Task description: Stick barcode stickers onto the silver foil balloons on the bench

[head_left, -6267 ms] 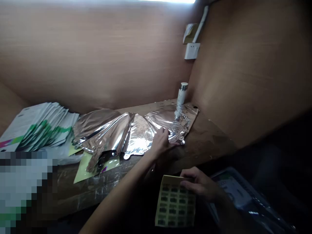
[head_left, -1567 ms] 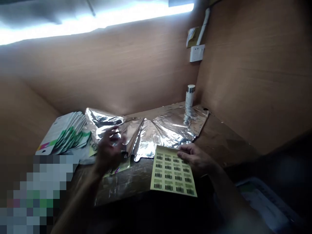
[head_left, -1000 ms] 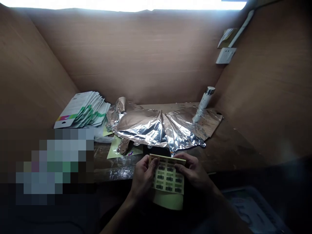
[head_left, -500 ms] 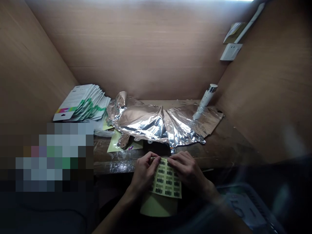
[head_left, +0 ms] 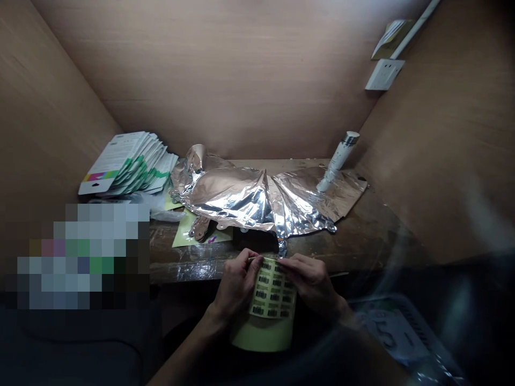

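Observation:
A yellowish sheet of barcode stickers (head_left: 272,295) hangs between my hands, printed with rows of small black barcodes; its lower part is plain. My left hand (head_left: 240,279) pinches the sheet's upper left corner between thumb and fingers. At the upper right corner, my right hand (head_left: 309,276) grips the same sheet, its fingers partly covering the right column. Just beyond my hands, a crumpled, shiny rose-gold foil balloon (head_left: 233,195) lies flat across the table, with one narrow tab pointing toward the sheet.
A white cylinder (head_left: 338,158) with a silver cap leans on the foil. Stacked white cards (head_left: 120,166) with green edges sit at left, near a clear plastic bag (head_left: 164,212) and yellow paper (head_left: 183,233). A wall socket (head_left: 384,75) is at right; a clear bin (head_left: 402,332) stands below.
My view has shifted slightly, so the table's things sit a little higher and further left. The sticker sheet's lower part now curves more; both hands keep hold of its top edge.

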